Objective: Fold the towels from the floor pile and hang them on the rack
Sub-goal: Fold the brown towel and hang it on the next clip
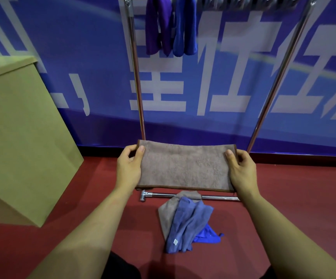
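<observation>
Nearest the camera, 2 bare forearms are reaching forward, and between them the floor pile (185,220) is lying on the red floor (284,208): a grey-blue towel on top, a taupe one under it, a bright blue one poking out at the right. The pile's far edge is draping over the rack's low chrome bar (157,195).

Just beyond and above the pile, the brown towel (185,167) is being held out flat as a folded rectangle with dark edging. The left hand (129,164) is pinching its left short edge, thumb lying on top and fingers curling underneath. The right hand (241,168) is gripping the right short edge the same way, thumb pressing on the upper face, fingers tucked below and out of sight.

To the left, a cardboard box (22,127) is standing on the floor. Behind the towel, the rack (135,67) is rising on 2 chrome uprights in front of a blue banner (72,57) with white characters. Up on its top rail a purple towel (158,25) and a blue towel (185,27) are hanging side by side, touching
</observation>
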